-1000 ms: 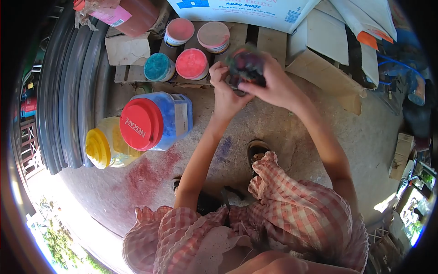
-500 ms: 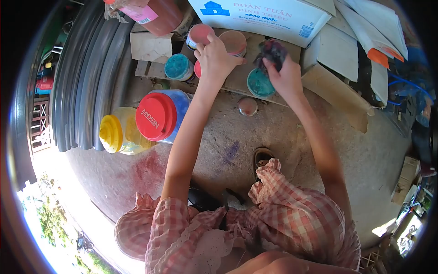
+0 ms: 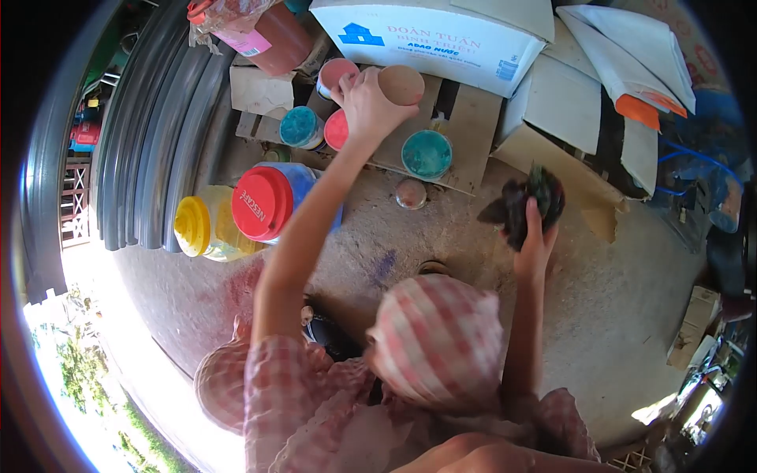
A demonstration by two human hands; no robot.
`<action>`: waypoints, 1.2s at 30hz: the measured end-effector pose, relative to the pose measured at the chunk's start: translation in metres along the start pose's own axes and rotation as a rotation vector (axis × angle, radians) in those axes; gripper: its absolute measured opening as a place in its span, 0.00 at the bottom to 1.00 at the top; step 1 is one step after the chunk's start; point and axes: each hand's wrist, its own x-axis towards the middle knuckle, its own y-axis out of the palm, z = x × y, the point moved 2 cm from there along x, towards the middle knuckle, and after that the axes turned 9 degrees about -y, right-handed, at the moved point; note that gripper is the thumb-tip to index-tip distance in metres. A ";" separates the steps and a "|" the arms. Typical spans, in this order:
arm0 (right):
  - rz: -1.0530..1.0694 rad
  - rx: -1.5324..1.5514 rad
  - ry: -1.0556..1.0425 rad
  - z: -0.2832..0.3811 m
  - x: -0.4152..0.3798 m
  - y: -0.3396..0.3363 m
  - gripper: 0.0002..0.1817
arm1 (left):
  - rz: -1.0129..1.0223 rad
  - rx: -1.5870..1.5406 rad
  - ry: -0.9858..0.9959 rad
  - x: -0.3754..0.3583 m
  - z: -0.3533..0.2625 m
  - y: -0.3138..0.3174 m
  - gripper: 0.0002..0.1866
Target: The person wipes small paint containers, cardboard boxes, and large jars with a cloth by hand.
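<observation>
The left hand [image 3: 364, 98] reaches up toward twelve o'clock and is closed around a small tub with a tan top [image 3: 400, 84], lifting or tilting it just above the wooden pallet [image 3: 473, 126]; the fingers wrap its left side and the thumb side is hidden, so how firm the grasp is cannot quite be told. The right hand [image 3: 536, 240] is out at about two o'clock, well apart from the left, clenched on a dark, stained rag [image 3: 527, 201] that bunches above the fingers.

On the pallet, just left of the held tub, stands a tub of pink powder [image 3: 337, 72]. Below it, at about eleven o'clock, sit a tub of teal powder [image 3: 300, 126] and, touching it on the right, a tub of red-pink powder [image 3: 337, 130] partly covered by the left wrist. Another teal tub [image 3: 426, 154] stands alone toward the pallet's near edge, below the held tub. A small round lid [image 3: 411, 192] lies on the concrete floor [image 3: 631, 315] just beneath it.

At ten o'clock a large jar with a red lid [image 3: 262, 203] lies beside a jar with a yellow lid [image 3: 193, 227]. A white cardboard box [image 3: 430, 35] with blue print sits at the pallet's far end.
</observation>
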 end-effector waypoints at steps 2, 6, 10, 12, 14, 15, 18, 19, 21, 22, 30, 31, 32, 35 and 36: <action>-0.050 -0.019 0.106 0.004 -0.018 -0.017 0.25 | 0.158 -0.126 0.061 0.014 0.000 -0.021 0.38; 0.153 -0.047 0.034 0.009 0.000 -0.024 0.22 | 0.480 -0.429 0.026 0.038 -0.008 -0.101 0.39; 0.425 0.126 -0.179 0.035 0.040 0.046 0.19 | 0.748 -1.004 -0.241 0.034 0.003 -0.130 0.30; 0.542 0.273 -0.199 0.061 0.039 0.096 0.18 | 0.748 -1.127 -0.271 0.030 0.004 -0.136 0.29; 0.706 0.321 -0.180 0.077 0.028 0.150 0.20 | 0.723 -1.267 -0.284 0.029 0.006 -0.134 0.28; 0.801 0.226 -0.234 0.080 0.023 0.178 0.23 | 0.706 -1.336 -0.289 0.030 0.009 -0.134 0.27; 0.718 -0.096 -0.716 0.077 0.030 0.237 0.31 | 0.677 -1.533 -0.270 0.044 0.023 -0.127 0.24; 0.664 -0.178 -0.886 0.089 0.037 0.252 0.34 | 0.688 -1.581 -0.249 0.055 0.037 -0.122 0.23; 0.636 -0.148 -0.776 0.105 0.056 0.274 0.26 | 0.764 -1.634 -0.208 0.073 0.046 -0.128 0.24; 0.564 -0.043 -0.724 0.108 0.066 0.284 0.23 | 0.725 -1.632 -0.193 0.075 0.037 -0.143 0.24; 0.521 0.187 -0.644 0.073 0.022 0.286 0.21 | 0.644 -1.731 -0.073 0.086 0.054 -0.119 0.19; 0.482 0.143 -0.671 0.061 0.019 0.280 0.22 | 0.663 -1.665 -0.038 0.083 0.053 -0.113 0.20; 0.436 0.094 -0.685 0.046 0.013 0.270 0.23 | 0.697 -1.597 -0.019 0.076 0.050 -0.109 0.20; 0.206 -0.037 -0.520 0.017 0.024 0.233 0.21 | 0.927 -1.434 -0.066 0.058 0.046 -0.095 0.21; 0.105 0.083 -0.292 0.008 0.036 0.224 0.22 | 1.004 -1.415 -0.066 0.055 0.043 -0.093 0.22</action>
